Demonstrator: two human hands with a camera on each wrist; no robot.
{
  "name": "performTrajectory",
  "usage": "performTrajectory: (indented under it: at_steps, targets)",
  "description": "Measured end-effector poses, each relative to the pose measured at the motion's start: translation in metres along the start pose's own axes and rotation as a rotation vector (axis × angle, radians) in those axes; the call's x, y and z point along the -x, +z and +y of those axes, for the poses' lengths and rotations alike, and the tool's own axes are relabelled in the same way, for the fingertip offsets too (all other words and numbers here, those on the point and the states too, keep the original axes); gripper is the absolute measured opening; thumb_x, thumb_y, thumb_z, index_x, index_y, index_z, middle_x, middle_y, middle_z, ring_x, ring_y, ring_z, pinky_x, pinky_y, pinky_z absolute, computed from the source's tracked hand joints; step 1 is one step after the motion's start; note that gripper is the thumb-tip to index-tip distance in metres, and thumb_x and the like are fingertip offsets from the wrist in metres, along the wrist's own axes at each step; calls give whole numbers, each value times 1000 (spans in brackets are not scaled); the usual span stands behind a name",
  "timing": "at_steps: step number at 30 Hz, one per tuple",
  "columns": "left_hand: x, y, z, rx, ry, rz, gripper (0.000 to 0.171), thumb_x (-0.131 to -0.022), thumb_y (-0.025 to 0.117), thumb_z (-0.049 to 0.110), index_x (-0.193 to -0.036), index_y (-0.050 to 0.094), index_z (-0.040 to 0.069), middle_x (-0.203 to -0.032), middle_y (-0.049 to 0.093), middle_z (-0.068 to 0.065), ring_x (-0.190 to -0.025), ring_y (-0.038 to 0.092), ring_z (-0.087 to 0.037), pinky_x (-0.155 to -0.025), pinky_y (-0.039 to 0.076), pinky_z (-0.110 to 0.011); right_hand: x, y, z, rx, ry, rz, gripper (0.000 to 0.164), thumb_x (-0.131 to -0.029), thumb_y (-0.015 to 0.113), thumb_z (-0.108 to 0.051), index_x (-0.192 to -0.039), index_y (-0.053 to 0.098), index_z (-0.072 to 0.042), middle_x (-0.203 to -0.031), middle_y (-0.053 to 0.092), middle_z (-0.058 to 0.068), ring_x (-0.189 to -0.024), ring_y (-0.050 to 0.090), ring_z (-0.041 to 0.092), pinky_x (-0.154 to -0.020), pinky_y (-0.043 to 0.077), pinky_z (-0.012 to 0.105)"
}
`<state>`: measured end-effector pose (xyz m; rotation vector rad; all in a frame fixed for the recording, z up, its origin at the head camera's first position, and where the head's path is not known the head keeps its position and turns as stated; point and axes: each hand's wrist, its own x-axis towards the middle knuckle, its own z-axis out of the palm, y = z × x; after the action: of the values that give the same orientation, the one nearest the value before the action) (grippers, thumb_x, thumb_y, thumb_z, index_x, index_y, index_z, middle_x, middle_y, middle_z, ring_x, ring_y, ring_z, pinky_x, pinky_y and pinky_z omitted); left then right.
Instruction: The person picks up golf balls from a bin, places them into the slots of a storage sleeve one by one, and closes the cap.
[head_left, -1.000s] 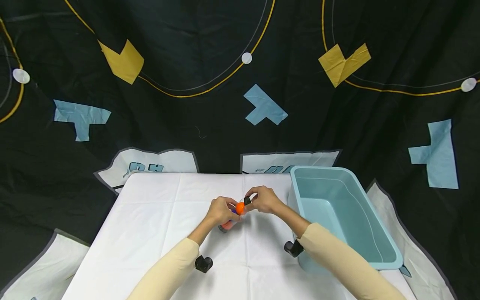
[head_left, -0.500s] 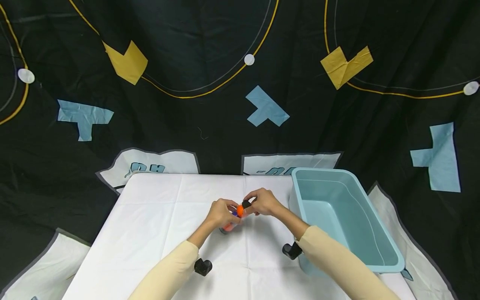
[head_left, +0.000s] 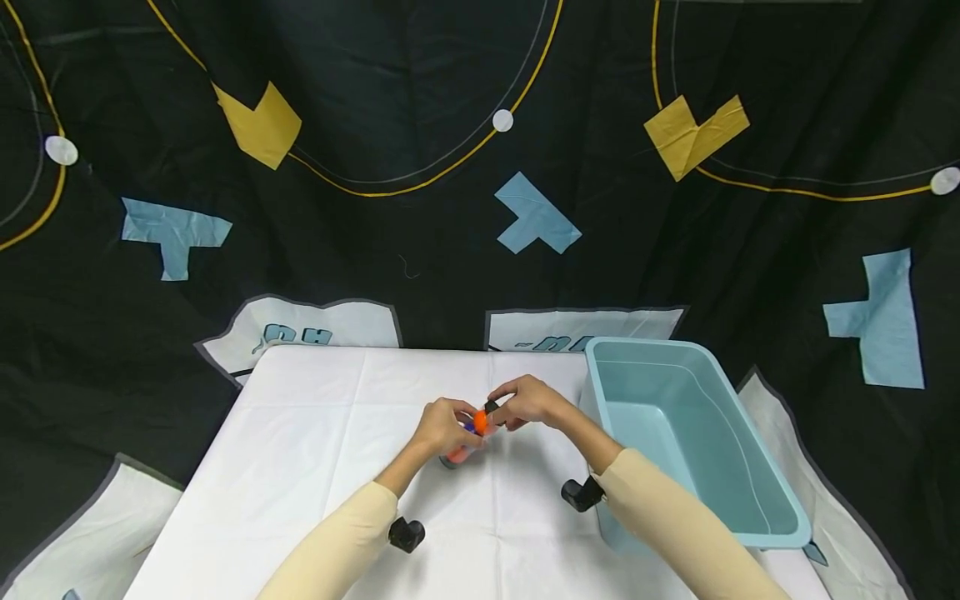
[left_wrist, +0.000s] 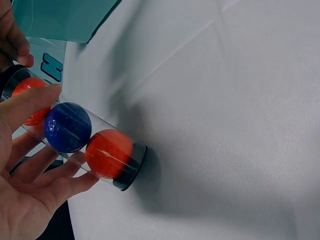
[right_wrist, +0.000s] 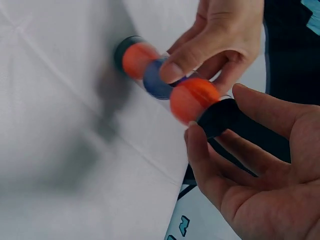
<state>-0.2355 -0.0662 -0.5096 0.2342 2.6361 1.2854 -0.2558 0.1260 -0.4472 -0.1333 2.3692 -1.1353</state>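
Observation:
A clear tube (left_wrist: 103, 121) holds an orange ball (left_wrist: 109, 153), a blue ball (left_wrist: 68, 127) and another orange ball (right_wrist: 194, 100) in a row. Its lower end has a black cap (left_wrist: 131, 169); the tube tilts above the white cloth. My left hand (head_left: 441, 427) grips the tube's middle, thumb on one side and fingers behind. At the upper end, my right hand (head_left: 529, 402) pinches a second black cap (right_wrist: 218, 118) between thumb and fingers. Whether this cap is fully seated cannot be told. In the left wrist view, only some fingers of the right hand (left_wrist: 14, 42) show.
A light blue plastic bin (head_left: 701, 450) stands on the right side of the white-covered table (head_left: 300, 467), beside my right forearm. Behind the table hangs a black cloth (head_left: 420, 267) with yellow and blue taped shapes.
The right hand's black cap has shifted slightly left relative to the upper orange ball. Both hands keep hold of the tube and cap. The head view has drifted a little.

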Motion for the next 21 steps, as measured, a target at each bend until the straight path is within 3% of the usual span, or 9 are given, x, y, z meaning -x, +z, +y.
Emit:
performTrajectory:
  at_steps: [9,15,21]
  targets:
    - [0,1,-1,11,1,8,39,-67,94,18,-103,79,11,-94,79,-6,-95,68,-24,-84,53,-40,-1,-5,-1,-148,36,-34,37,-86,75,-7,-121,69,2,-103,73,13,-76,72,24,-83,61,37]
    - [0,1,-1,13,0,2,39,-70,93,17,-104,78,9,-96,78,-7,-95,67,-25,-82,55,-39,-1,-4,0,-164,32,-17,35,-86,78,-8,-118,70,2,-106,72,14,-80,74,26,-83,61,38]
    - [1,2,0,-4,-7,13,42,-67,95,21,-104,78,11,-97,79,-6,-100,66,-28,-86,53,-44,-3,-1,2,-114,46,47,32,-82,82,-11,-111,74,-1,-103,72,13,-74,72,26,-80,62,37]
